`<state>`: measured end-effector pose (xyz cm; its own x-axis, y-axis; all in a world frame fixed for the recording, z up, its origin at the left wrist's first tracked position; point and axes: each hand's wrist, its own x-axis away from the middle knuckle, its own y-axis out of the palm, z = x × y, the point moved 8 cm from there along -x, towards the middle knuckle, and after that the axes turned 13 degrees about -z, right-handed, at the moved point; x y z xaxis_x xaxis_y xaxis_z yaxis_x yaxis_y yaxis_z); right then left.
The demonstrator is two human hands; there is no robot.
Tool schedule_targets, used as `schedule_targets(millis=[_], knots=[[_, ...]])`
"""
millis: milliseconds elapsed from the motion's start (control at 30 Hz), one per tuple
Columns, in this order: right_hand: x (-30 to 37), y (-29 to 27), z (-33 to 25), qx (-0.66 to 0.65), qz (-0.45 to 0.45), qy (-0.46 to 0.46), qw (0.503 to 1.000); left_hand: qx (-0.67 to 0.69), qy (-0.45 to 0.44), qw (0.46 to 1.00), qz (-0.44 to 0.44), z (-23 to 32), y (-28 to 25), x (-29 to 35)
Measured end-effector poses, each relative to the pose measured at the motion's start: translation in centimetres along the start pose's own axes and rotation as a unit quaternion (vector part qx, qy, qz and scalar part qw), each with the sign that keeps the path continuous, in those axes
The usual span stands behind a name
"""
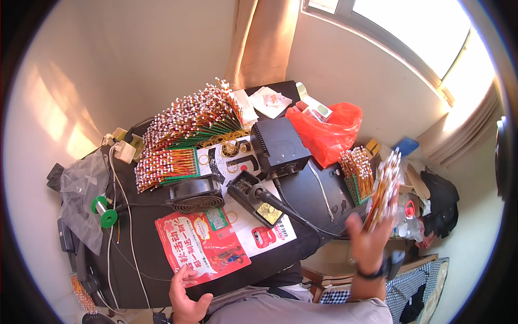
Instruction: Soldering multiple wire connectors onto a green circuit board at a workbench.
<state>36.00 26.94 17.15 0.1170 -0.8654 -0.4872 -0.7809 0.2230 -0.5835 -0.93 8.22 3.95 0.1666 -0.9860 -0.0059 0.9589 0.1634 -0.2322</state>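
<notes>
My right hand [371, 245], out at the right past the table's edge, is closed round a bundle of wired boards [384, 186]. Orange and brown wires with white plug ends stand up from it, smeared by motion. Just left of it, a similar group of wired boards [357, 173] rests at the table's right side. Fingers apart and holding nothing, my left hand [189, 296] is at the lower edge of a red printed sheet [202, 245]. On that sheet lies a small green circuit board [217, 219].
A soldering iron [283, 206] sits in its stand before a black soldering station [280, 146]. Close by are a black fan [195, 193], a solder spool [104, 211] and a red plastic bag [329, 132]. Wired boards [189, 116] are piled at the back left. Cables cross the left side.
</notes>
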Motion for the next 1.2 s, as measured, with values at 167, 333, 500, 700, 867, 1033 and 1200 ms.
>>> schedule_targets(millis=[167, 333, 500, 700, 867, 1033, 1200], knots=[[-0.8, -5.8, 15.7, 0.180, 0.044, 0.140, 0.973, -0.314, 0.143, 0.938, -0.006, 0.5, -0.2, 0.2], [-1.4, -4.0, 17.1, 0.270, 0.012, 0.159, 0.950, -0.323, 0.307, 0.895, -0.015, 3.4, 0.1, 1.0], [-2.3, -2.9, 19.7, 0.222, -0.037, 0.171, 0.959, -0.313, 0.257, 0.913, -0.058, 2.5, 0.7, 0.3], [-3.8, 0.1, 21.4, 0.246, -0.115, 0.197, 0.942, -0.319, 0.202, 0.925, -0.035, 1.7, 0.3, 0.7], [-3.6, 1.3, 22.1, 0.236, -0.119, 0.109, 0.958, -0.384, 0.200, 0.902, 0.012, 2.1, 0.0, 0.4], [-2.8, -1.9, 26.3, 0.250, -0.114, 0.072, 0.959, -0.345, 0.225, 0.910, 0.043, 2.8, -0.4, 1.0], [-3.1, -3.5, 30.5, 0.370, -0.055, -0.013, 0.927, -0.344, 0.210, 0.905, 0.133, 5.5, -5.1, 4.0]])
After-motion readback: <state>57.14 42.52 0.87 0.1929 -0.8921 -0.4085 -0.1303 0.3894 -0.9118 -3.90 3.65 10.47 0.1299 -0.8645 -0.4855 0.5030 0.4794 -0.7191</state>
